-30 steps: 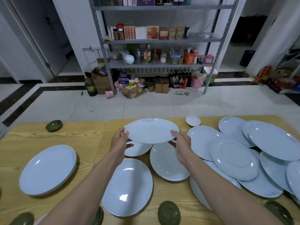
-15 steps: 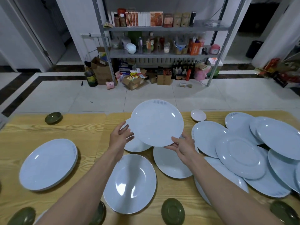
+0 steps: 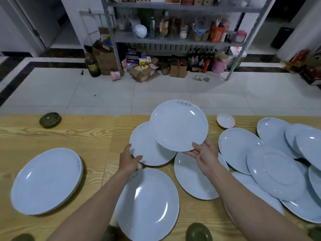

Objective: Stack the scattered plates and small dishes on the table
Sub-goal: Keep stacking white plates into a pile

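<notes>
My right hand (image 3: 204, 156) holds a white round plate (image 3: 178, 125) by its near edge, tilted up above the wooden table (image 3: 57, 136). My left hand (image 3: 129, 160) grips the near-left rim of a second white plate (image 3: 147, 148) that sits partly under the raised one. Below lie an oval plate (image 3: 147, 204) and another plate (image 3: 191, 178). A large oval plate (image 3: 46, 180) rests alone at the left. Several overlapping white plates (image 3: 276, 171) are heaped at the right.
A small white dish (image 3: 225, 120) sits near the table's far edge, a green dish (image 3: 50, 119) at the far left. More green dishes (image 3: 198, 232) line the near edge. Beyond the table are a tiled floor and a metal shelf (image 3: 173, 39) with boxes.
My left hand let go of the raised plate and took hold of the plate lying beneath it. My right hand alone now holds the raised plate, tilted more upright.
</notes>
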`<state>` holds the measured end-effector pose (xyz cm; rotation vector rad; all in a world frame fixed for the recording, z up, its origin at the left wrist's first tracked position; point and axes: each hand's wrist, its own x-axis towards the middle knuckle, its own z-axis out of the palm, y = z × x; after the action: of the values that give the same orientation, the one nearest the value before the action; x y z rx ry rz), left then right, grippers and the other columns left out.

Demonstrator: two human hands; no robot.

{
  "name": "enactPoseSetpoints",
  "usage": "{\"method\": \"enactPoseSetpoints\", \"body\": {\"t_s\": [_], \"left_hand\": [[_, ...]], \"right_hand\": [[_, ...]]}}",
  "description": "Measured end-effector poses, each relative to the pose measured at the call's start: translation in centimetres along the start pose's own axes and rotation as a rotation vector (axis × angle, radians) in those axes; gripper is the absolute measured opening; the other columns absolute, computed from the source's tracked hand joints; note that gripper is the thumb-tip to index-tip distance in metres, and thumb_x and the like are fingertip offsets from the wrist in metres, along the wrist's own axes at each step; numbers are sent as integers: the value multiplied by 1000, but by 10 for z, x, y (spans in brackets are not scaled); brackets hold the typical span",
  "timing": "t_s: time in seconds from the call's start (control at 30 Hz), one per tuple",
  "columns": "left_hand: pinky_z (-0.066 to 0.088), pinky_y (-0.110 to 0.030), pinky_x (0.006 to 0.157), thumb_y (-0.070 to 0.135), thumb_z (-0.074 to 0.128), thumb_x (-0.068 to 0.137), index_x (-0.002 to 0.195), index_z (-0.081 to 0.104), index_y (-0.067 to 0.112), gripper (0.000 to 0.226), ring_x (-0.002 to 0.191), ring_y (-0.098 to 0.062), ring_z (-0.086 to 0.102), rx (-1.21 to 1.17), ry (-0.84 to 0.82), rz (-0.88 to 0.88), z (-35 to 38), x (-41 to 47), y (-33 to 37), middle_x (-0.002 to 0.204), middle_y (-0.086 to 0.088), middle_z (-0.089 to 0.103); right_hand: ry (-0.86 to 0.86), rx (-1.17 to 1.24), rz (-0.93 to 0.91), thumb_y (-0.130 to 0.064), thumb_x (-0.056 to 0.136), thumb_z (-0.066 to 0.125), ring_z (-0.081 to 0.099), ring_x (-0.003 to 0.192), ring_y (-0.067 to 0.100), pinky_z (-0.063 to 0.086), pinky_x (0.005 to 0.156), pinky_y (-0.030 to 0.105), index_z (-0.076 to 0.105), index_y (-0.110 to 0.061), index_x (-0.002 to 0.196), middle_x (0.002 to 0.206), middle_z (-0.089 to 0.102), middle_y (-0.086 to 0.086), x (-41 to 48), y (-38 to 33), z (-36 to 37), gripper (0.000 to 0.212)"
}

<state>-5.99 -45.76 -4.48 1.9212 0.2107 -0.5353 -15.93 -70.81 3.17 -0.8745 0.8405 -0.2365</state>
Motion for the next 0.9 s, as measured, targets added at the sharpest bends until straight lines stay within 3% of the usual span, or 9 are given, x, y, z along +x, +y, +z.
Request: {"method": "enactPoseSetpoints", "body": {"t_s": [0.13,0.27,0.43,0.6,0.67,0.77,0.9], "left_hand": [[50,-42,97,10,75,77,141,37,35,78,114,-24,59,-94,-57,-96,-1,12,-12,122,-2,62],[55,-33,80,-1,76,75,138,40,34,80,105,-19,62,-157,-69,-101,1,19,-13,115,0,64],[62,-47,73,-15,63,82,137,46,38,78,95,-28,70,-318,-75,-146,6,22,-9,111,-9,65],[60,-31,58,-24,55,82,145,40,32,86,101,-31,68,-445,-28,-172,6,15,-1,108,-14,67],[60,-34,59,-24,56,81,148,37,31,88,98,-33,69,-498,-3,-180,5,12,1,104,-16,64],[60,-41,69,-22,58,82,152,31,31,92,77,-24,73,-575,44,-190,0,3,9,107,-12,63],[60,-41,74,-22,57,84,153,27,31,92,89,-30,71,-683,82,-166,-12,-12,22,113,-14,63]], "right_hand": [[-1,-1,6,13,92,54,73,92,34,60,74,47,50,-10,142,118,70,12,12,3,4,55],[-3,20,9,13,92,54,72,96,35,60,70,44,52,-8,139,120,69,14,21,4,5,53],[-11,23,12,14,91,54,72,97,35,61,70,44,54,-9,138,122,67,17,24,5,6,52],[-14,46,23,14,90,54,72,96,36,60,67,43,52,-9,139,121,68,17,20,4,8,54],[-32,46,18,14,91,54,72,96,36,60,67,42,53,-10,138,120,68,16,16,2,9,53],[-54,43,9,14,92,53,72,96,34,61,70,44,52,-12,140,119,69,12,8,-4,11,55],[-84,50,-12,14,91,54,72,96,36,60,73,46,51,-12,141,121,69,13,-6,-14,14,56]]}}
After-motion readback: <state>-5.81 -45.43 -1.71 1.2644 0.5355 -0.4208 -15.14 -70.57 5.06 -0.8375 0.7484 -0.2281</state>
